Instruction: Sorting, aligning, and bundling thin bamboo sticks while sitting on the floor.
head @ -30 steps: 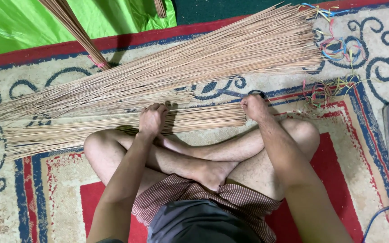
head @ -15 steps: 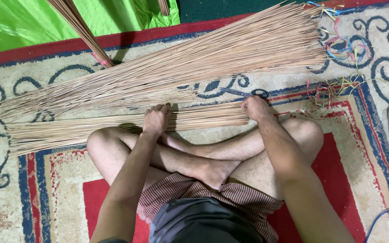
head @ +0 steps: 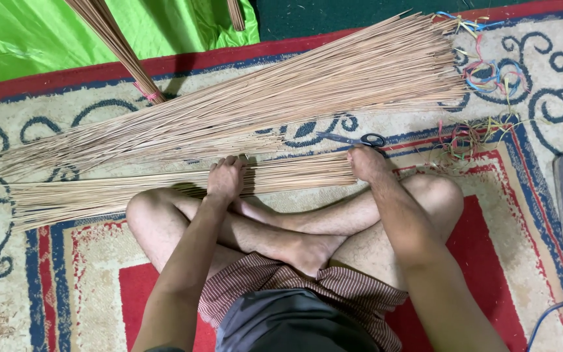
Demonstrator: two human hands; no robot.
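Presently a stick bundle (head: 164,189) is gripped by both closed hands, left (head: 225,180) mid-length, right (head: 366,163) at its butt end; evening the ends looks needed, scissors (head: 354,139) nearby.

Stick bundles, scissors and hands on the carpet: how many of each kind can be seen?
Hands: 2, the left hand and the right hand, both on the near stick bundle
Stick bundles on the carpet: 2, the near one and the large stick pile
Scissors: 1
Total: 5
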